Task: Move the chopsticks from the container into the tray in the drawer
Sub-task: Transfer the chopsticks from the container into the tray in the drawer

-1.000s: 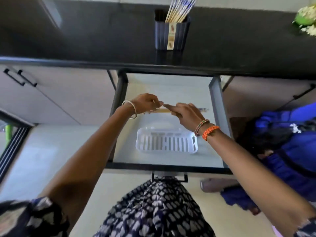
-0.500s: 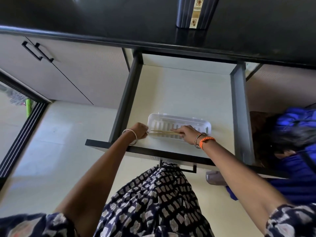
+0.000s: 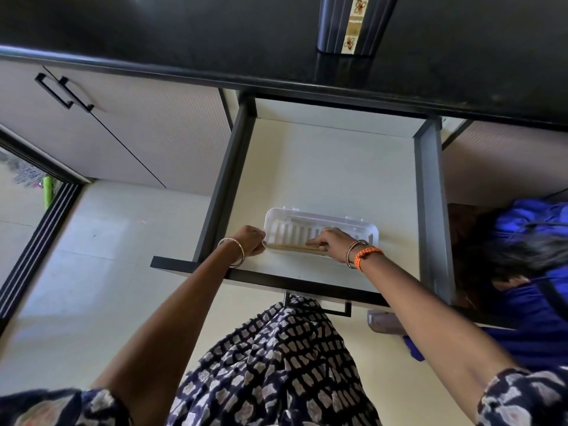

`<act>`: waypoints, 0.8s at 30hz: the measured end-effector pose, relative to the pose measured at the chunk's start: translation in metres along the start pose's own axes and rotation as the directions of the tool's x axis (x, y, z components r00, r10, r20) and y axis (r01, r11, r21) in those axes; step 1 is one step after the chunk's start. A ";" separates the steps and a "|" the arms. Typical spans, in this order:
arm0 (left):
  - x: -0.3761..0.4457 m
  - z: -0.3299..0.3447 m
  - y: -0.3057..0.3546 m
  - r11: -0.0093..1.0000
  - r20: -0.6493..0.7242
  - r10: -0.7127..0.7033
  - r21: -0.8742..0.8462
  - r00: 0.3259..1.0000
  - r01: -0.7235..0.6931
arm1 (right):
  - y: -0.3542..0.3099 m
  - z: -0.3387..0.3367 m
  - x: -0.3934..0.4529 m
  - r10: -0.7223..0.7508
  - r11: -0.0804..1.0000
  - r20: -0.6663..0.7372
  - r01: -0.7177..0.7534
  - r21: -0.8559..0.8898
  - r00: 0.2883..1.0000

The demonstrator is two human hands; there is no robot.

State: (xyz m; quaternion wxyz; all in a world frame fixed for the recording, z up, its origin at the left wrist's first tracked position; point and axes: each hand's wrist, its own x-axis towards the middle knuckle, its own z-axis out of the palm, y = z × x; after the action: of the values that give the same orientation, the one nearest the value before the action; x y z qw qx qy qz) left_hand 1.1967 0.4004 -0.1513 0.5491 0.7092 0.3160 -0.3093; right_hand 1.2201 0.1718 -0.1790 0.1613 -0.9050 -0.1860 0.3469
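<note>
A white slotted tray (image 3: 307,217) lies in the open drawer (image 3: 322,161), near its front. A pair of wooden chopsticks (image 3: 292,248) lies lengthwise along the tray's near side. My left hand (image 3: 250,241) is closed at the chopsticks' left end, by the tray's left corner. My right hand (image 3: 330,242) rests on their right part, index finger stretched along them. The dark chopstick container (image 3: 353,24) stands on the black counter above the drawer; only its lower body shows, its top cut off by the frame.
Black counter edge (image 3: 215,75) overhangs the drawer's back. Cabinet doors with black handles (image 3: 64,92) are to the left. A person in blue (image 3: 528,272) crouches close to the drawer's right side. The drawer handle (image 3: 319,305) sits against my patterned dress.
My hands came down from mid-air over the drawer to the tray, carrying the chopsticks, which now lie at the tray's near side. The view tilted down, cutting off the container's top.
</note>
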 end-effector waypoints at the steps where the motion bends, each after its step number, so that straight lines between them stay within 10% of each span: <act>1: 0.003 0.000 -0.002 1.000 0.012 0.007 -0.016 1.000 -0.007 | -0.002 -0.001 0.000 -0.005 1.000 -0.004 0.005 -0.005 1.000; 8: 0.004 -0.001 0.000 0.996 -0.029 0.068 0.054 0.997 -0.067 | -0.015 -0.016 -0.010 -0.019 0.999 -0.001 0.019 -0.030 1.000; 13: -0.011 -0.006 0.075 0.877 -0.256 0.465 0.264 0.847 -0.402 | -0.035 -0.111 -0.024 -0.079 0.983 -0.245 0.117 0.144 0.966; 18: -0.036 0.005 0.236 0.569 -0.190 0.822 0.323 0.537 -0.756 | -0.034 -0.275 -0.040 -0.072 0.957 -0.675 0.242 0.161 0.734; 24: -0.035 0.017 0.364 0.306 -0.065 0.944 0.528 0.322 -0.792 | 0.012 -0.403 0.001 0.281 0.893 -0.873 0.225 0.391 0.399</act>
State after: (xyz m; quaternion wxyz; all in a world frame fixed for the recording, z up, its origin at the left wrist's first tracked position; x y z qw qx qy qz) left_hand 1.4601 0.3083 0.0852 0.3982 0.9025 -0.1046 0.1262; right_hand 1.5006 0.0964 0.1002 0.4347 -0.8835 0.0349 -0.1712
